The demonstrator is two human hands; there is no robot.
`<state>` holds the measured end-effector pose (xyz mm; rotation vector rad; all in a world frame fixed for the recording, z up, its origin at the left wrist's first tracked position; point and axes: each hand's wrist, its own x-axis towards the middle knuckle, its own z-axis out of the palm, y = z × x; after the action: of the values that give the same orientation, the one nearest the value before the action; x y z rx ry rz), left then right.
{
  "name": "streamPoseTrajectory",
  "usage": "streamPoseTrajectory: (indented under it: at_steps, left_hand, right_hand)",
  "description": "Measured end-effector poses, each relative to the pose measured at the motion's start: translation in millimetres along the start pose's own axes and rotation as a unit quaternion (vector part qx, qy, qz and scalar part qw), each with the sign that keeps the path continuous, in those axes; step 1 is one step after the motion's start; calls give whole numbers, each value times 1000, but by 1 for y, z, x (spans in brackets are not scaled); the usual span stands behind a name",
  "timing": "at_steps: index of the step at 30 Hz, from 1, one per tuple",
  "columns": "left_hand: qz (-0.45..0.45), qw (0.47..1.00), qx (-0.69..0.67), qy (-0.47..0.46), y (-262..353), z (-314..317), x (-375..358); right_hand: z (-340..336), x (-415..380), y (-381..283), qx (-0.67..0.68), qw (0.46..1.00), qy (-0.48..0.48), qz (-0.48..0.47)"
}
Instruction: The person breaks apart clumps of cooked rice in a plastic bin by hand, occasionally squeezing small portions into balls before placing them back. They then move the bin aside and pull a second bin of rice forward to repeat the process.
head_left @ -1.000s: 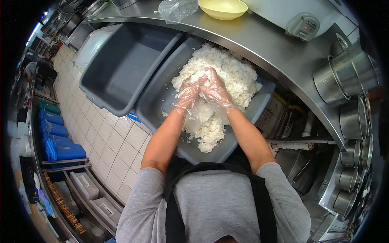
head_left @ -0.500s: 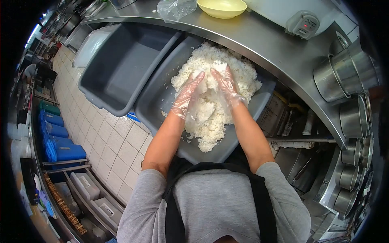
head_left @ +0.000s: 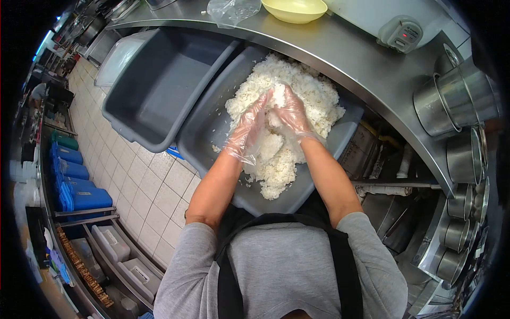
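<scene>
A grey tub holds a big heap of white rice, spread from its far end down to its near end. Both hands wear clear plastic gloves and are over the middle of the heap. My left hand and my right hand face each other with a clump of rice pressed between their fingers. Their fingertips nearly meet around this clump. Below the hands, a lump of rice lies on the lower part of the heap. Loose grains stick to the tub's left wall.
A second grey tub, with nothing in it, stands to the left. The steel counter behind bears a yellow bowl, a plastic bag and metal pots. Blue bins line the left. Far left, a person is bent over.
My hands have come closer together, and the clump of rice is now squeezed between them. Before, they were apart, with their fingers spread more.
</scene>
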<state>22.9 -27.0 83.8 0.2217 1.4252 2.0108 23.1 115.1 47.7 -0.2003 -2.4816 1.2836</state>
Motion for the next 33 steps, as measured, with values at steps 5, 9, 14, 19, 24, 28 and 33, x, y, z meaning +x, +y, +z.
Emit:
streamPoseTrajectory:
  at_steps: [5, 9, 14, 19, 24, 28, 33]
  left_hand:
    - [-15, 993, -67, 99, -11, 1, 4]
    - [-15, 992, -40, 116, -15, -18, 11]
    - [3, 998, -61, -2, -3, -13, -3]
    - [-29, 996, -60, 63, 9, 9, -12]
    - [-56, 991, -124, 13, -10, -13, 12]
    - [-81, 987, -58, 129, -5, -19, 14]
    - [32, 913, 385, 130, -22, -31, 32]
  right_hand:
    - [-8, -8, -18, 48, 997, -54, 31]
    - [-5, -22, -25, 191, 974, -117, -22]
    - [-8, -12, -20, 92, 988, -110, -55]
    - [-7, -13, -20, 146, 989, -1, 21]
    - [-5, -7, -6, 280, 952, -94, 76]
    - [-8, -20, -28, 269, 944, -187, -28]
    - [-2, -24, -29, 92, 966, -200, -137]
